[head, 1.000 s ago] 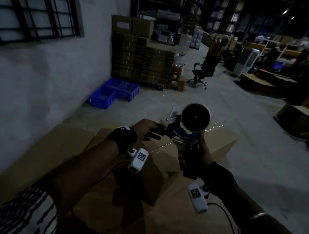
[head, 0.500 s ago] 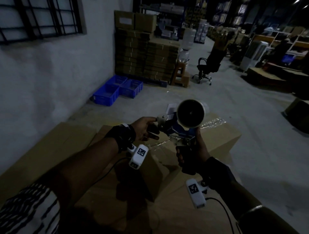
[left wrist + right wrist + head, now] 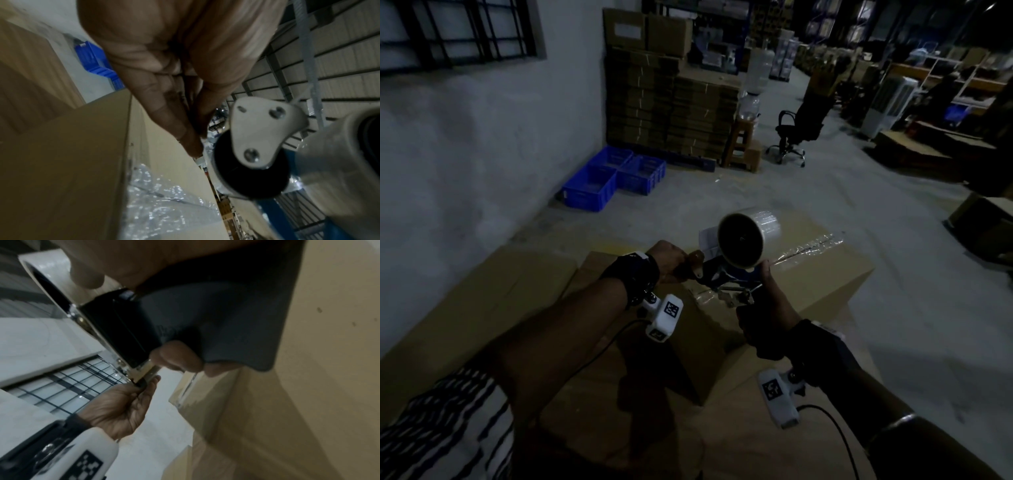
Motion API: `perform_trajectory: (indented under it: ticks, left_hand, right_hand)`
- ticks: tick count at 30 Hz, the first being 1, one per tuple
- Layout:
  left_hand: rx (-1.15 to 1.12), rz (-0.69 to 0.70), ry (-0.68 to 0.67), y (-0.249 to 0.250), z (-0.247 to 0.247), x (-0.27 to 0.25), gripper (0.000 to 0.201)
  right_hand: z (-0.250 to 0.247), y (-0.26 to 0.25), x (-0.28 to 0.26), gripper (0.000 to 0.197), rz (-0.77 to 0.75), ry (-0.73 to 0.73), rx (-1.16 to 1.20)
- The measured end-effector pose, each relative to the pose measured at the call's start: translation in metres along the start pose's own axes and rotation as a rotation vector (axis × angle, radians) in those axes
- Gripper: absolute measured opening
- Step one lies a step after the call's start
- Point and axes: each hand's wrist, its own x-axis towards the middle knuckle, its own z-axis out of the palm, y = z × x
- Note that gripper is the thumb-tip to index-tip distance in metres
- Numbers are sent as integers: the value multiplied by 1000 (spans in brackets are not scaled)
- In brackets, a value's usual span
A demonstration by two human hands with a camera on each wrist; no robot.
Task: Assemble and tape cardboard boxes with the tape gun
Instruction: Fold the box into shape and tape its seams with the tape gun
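Observation:
A tape gun (image 3: pixel 726 274) with a clear tape roll (image 3: pixel 748 238) hangs just above a brown cardboard box (image 3: pixel 822 277). My right hand (image 3: pixel 756 325) grips its dark handle (image 3: pixel 205 321), fingers curled round it. My left hand (image 3: pixel 690 270) is at the gun's front, where thumb and finger pinch together beside the black roller (image 3: pixel 248 172), seemingly on the tape's loose end. A strip of clear tape (image 3: pixel 808 248) runs along the box top, and crinkled tape (image 3: pixel 164 203) shows on the box below the left hand (image 3: pixel 198 142).
Flat cardboard sheets (image 3: pixel 482 301) lie to the left against the white wall. Blue crates (image 3: pixel 613 178) sit on the floor ahead, with stacked flat boxes (image 3: pixel 671 102) behind them. An office chair (image 3: pixel 798 126) and more boxes (image 3: pixel 983 222) stand to the right.
My left fingers have drawn together at the gun's front. The gun has tipped slightly, its roll now higher. My right hand keeps its grip on the handle.

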Motion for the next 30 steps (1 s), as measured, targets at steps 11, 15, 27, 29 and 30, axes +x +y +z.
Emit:
perform_trajectory:
  ticks: [11,15,27,29,30]
  left_hand:
    - [430,49,18,0,-23,28,38]
    - [485,90,9,5,-26,33,39]
    - [314,-12,-5,-9,-68,65,21]
    - [320,-16,14,-10,-69,66,22]
    - [321,-2,26,-9,-68,66,21]
  right_hand:
    - [39,-9,-6,80,23,84,-255]
    - [40,-5,2,79,62,127,-279]
    - [41,14,7,92,36,193,-194]
    - [48,17,10,83,5,194,-206]
    - [52,16,10,75,4,188,-213]
